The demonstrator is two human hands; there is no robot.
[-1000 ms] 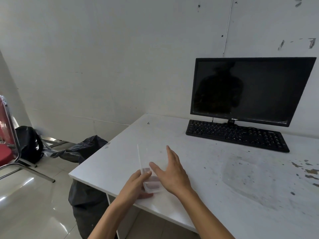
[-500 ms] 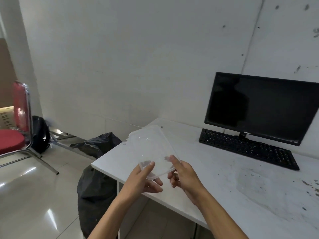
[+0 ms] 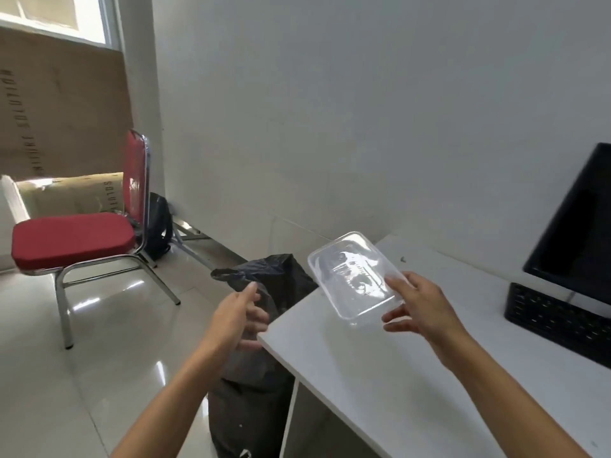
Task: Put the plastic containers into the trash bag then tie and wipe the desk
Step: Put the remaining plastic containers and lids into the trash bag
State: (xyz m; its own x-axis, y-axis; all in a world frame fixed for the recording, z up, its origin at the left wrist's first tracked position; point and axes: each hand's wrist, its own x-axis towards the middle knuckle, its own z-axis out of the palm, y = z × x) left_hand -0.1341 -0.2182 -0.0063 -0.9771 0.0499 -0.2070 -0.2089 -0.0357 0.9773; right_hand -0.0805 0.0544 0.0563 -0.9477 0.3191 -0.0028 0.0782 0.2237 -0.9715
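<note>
Nearest, two bare forearms reach forward from the bottom edge. The right hand [image 3: 421, 309] pinches the near corner of the plastic container [image 3: 353, 276]: the thumb lies on top and the fingers [image 3: 395, 320] are spread beneath it. The container is clear, shallow and rectangular with rounded corners. It is lifted and tilted, running up and to the left from those fingers, above the left corner of the white worktop [image 3: 396, 375].

The left hand [image 3: 238, 314] is left of the worktop's corner, thumb raised and fingers loosely curled. Just behind and below these fingers is the black trash bag [image 3: 281, 279], standing on the floor against the worktop's left end, its crumpled top level with the thumb. Whether the fingers touch or hold the bag cannot be told.

Right of the right fingers and a little farther off, a black keyboard [image 3: 555, 320] lies on the worktop, with the corner of a black monitor [image 3: 578, 233] behind it.

Well beyond and left of the left fingers, a red-cushioned chair [image 3: 72, 239] with a metal frame stands on the glossy tiled floor [image 3: 49, 358]. A dark backpack [image 3: 158, 223] sits behind it by the white wall [image 3: 330, 110], and brown cardboard [image 3: 66, 110] leans below a window [image 3: 59, 11].
</note>
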